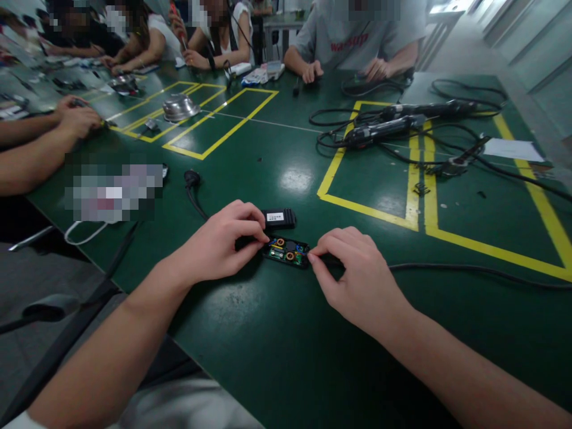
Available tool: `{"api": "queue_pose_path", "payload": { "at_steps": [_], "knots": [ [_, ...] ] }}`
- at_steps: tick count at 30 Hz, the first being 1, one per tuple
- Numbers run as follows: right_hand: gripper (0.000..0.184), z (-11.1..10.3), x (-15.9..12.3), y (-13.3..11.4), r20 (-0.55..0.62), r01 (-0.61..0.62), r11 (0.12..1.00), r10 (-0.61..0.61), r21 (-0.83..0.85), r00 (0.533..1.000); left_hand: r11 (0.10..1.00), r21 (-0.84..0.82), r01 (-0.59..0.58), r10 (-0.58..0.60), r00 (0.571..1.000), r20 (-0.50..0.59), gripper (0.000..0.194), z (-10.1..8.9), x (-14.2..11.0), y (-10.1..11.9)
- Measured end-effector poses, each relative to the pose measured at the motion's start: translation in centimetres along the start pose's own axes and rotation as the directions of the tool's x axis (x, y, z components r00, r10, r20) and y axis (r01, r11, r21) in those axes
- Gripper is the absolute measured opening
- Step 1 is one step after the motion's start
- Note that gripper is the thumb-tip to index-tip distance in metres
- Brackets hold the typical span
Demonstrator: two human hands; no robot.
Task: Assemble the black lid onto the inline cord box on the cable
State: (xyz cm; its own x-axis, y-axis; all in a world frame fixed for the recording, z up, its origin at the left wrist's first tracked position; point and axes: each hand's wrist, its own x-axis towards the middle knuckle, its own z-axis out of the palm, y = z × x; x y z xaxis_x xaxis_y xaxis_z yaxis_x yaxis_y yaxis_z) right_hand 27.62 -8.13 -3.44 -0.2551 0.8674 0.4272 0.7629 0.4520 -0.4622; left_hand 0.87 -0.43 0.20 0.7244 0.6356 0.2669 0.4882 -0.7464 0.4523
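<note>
A small open black plastic case (286, 262) lies on the green table, with a circuit board (284, 250) inside bearing copper coils and coloured wires. At its left end, my left hand (227, 241) has thumb and forefinger pinched on the case. My right hand (351, 265) pinches the opposite end, where a black cable (447, 267) runs off to the right. Whether a thin wire is also between the fingertips is hidden. Just behind lies the black cover (280, 218) with a white label, apart from the case. A power plug (192, 177) on a cord rests beyond my left hand.
Black electric screwdrivers (384, 130) and their cords spread over yellow tape outlines at right. A metal bowl (179, 108) sits at far left. Near the left edge is a blurred-out packet (114, 193). Several people work around the table; one person's hands (78, 119) are at left.
</note>
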Motion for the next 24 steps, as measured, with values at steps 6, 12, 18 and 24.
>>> {"api": "queue_pose_path", "payload": {
  "at_steps": [6, 12, 18, 24],
  "knots": [
    [0.01, 0.3, -0.2, -0.1, -0.027, 0.029, 0.999, -0.029, -0.015, 0.999, 0.983, 0.113, 0.144, -0.136, 0.988, -0.076, 0.045, 1.1, 0.4, -0.5],
    [0.012, 0.1, -0.1, -0.4, -0.008, 0.01, 0.999, -0.01, 0.045, 1.0, 0.954, 0.094, 0.286, -0.274, 0.954, -0.125, 0.027, 1.3, 0.6, -1.8],
    [0.028, 0.1, -0.1, -0.3, -0.022, -0.025, 0.999, 0.026, 0.04, 0.999, 0.963, -0.024, 0.27, -0.269, 0.943, -0.194, 0.022, 0.6, 0.3, -1.0],
    [0.045, 0.1, -0.2, -0.3, 0.021, -0.053, 0.997, 0.052, 0.061, 0.998, 0.973, -0.229, 0.045, -0.033, 0.998, 0.054, 0.023, 0.4, 0.3, 0.6]
  ]
}}
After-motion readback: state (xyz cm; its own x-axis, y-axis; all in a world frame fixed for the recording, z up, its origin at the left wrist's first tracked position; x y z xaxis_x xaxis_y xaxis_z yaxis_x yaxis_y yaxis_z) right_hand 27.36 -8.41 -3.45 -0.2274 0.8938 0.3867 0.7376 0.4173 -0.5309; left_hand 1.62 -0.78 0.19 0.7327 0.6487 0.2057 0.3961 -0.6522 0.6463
